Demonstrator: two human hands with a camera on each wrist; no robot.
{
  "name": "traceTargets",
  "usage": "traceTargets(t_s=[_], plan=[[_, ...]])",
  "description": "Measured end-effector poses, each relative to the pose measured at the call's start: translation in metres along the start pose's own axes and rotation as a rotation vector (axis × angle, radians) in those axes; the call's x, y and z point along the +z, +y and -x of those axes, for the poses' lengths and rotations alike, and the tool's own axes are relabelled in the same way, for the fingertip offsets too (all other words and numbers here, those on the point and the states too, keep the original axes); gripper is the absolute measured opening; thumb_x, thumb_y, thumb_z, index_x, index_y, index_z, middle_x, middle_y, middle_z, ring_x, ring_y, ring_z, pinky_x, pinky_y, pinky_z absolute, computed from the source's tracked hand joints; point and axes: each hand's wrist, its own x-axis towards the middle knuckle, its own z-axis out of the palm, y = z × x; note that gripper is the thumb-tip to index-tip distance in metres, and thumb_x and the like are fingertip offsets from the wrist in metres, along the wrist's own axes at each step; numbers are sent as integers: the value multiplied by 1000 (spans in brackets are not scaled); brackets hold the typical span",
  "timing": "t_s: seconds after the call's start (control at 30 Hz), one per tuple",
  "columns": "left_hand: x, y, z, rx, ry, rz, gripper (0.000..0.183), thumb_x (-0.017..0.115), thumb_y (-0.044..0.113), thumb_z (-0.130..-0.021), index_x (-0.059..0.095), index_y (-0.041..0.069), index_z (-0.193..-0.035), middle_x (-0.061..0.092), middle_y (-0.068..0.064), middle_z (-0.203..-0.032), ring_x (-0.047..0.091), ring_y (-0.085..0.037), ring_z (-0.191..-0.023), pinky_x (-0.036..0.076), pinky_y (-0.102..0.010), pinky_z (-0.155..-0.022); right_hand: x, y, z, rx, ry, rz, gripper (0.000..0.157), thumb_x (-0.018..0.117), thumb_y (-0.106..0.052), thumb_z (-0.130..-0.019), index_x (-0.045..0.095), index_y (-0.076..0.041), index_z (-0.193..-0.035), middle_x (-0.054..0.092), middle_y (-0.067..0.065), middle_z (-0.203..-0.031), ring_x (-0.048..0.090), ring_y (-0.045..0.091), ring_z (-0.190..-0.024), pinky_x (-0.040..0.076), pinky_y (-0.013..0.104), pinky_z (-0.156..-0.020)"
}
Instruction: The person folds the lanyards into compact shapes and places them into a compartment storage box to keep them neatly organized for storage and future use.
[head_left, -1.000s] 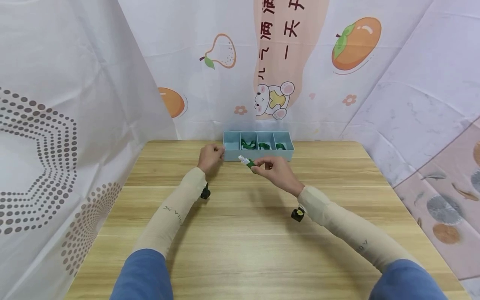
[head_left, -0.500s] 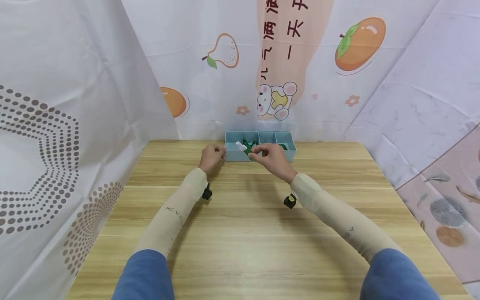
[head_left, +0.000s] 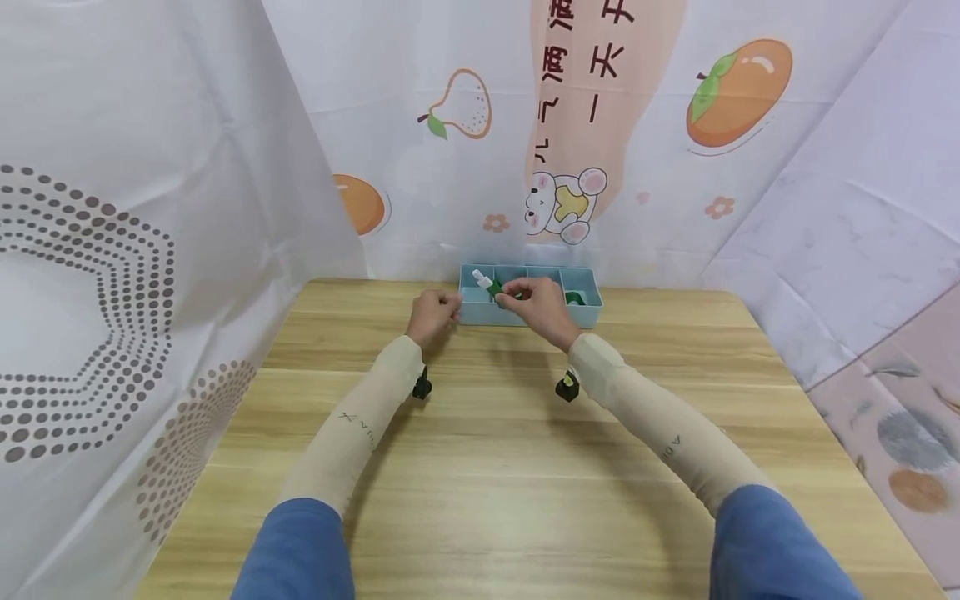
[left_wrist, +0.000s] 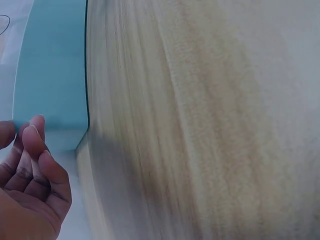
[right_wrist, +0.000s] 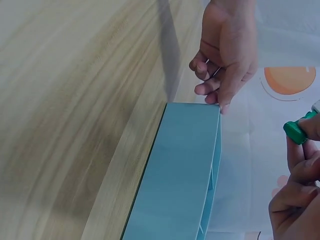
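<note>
A light blue divided box (head_left: 480,314) stands at the back of the table. My left hand (head_left: 433,315) is at its left end, thumb and fingertips pinching the corner by the rim. Over the box's left part, my right hand (head_left: 542,307) holds a small green strap-like piece with a white tip (head_left: 492,287) between thumb and fingers. The white tip points up and left over the leftmost compartment. In the right wrist view the green piece (right_wrist: 295,132) shows a rounded end, with its white part at the frame's edge. The right hand hides much of the middle compartments.
A green ribbon-like strip (head_left: 574,297) lies in the rightmost compartment. The wooden table (head_left: 495,467) stretches in front of the box. A printed white curtain (head_left: 420,167) hangs right behind it and along both sides.
My right hand has moved left and farther back, bringing the green piece from in front of the box to over its left compartments. The left hand stays at the box's left corner.
</note>
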Motion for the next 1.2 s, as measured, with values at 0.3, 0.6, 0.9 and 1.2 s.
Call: traceTargets(t_s=[0.3,0.6,0.9,1.2], plan=[[2,-1,3,-1,-13,26,33,61,28,-107,73,-3,-104,71,-18,-90,68,-29,-80,55,-33,-66,13,4,-17,64,-3,-15,16,75,-28,-96,79,-13,-101,75,0,-97,64,19,-89,53,37,-78],[0,-1,2,-8,-18,-54,36,60,32,-107,74,-1,-99,71,-17,-87,62,-25,-71,47,-28,-59,31,14,-33,167,61,-11,16,75,-25,-96,79,-10,-100,73,5,-93,62,21,-82,50,35,-70],[0,-3,0,-18,-21,-54,35,61,32,-106,75,2,-97,70,-12,-83,62,-20,-69,50,-28,-60,47,22,-46,235,103,-9,16,74,-24,-95,78,-8,-97,73,8,-94,66,24,-81,54,41,-73],[-1,-4,-3,0,-21,-71,31,62,31,-106,75,5,-95,71,-9,-81,68,-27,-76,53,-30,-61,57,23,-59,322,129,63,13,72,-22,-95,75,-9,-93,72,7,-92,65,24,-79,52,39,-68]])
